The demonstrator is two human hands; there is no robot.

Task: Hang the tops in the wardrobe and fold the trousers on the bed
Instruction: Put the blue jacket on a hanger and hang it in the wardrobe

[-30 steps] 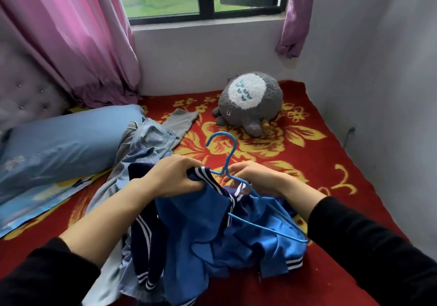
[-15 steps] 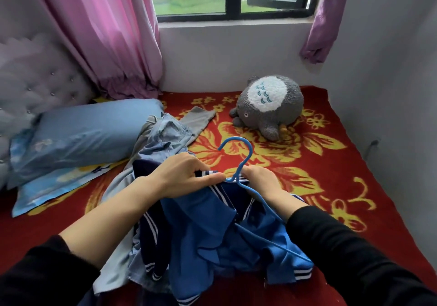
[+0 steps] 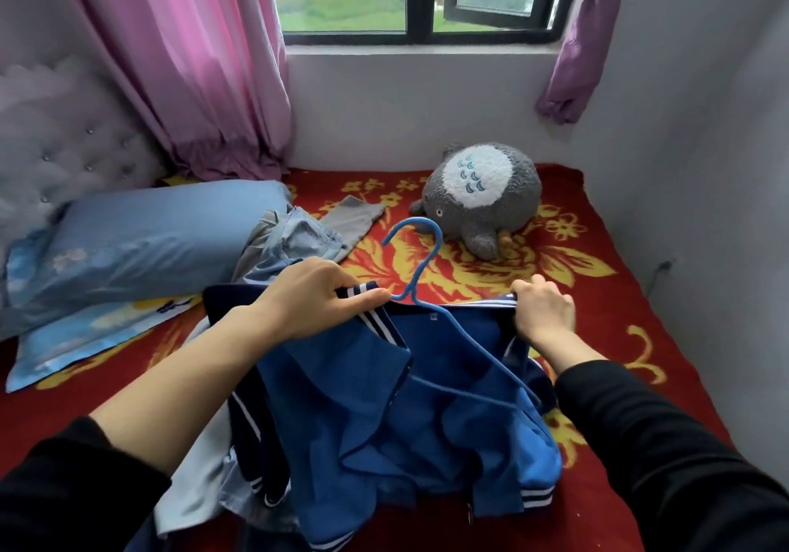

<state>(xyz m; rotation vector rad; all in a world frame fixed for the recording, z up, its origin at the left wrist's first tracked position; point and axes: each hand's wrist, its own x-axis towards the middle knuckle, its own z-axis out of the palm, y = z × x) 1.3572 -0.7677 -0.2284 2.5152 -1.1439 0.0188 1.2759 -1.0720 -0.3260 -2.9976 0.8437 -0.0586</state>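
A blue jacket with a navy, white-striped collar lies bunched on the red bed in front of me. A blue wire hanger sits inside it, with its hook sticking up out of the neck opening. My left hand pinches the left side of the collar. My right hand grips the right side, and the two hold the collar spread apart. Light blue jeans and a grey garment lie crumpled just beyond the jacket.
A grey plush toy sits at the far side of the bed. A blue pillow lies at the left by a tufted headboard. Pink curtains hang by the window. A wall runs along the right.
My right hand has moved from the hanger's neck out to the right side of the collar, stretching the neck opening wide. The hanger now lies further inside the jacket.
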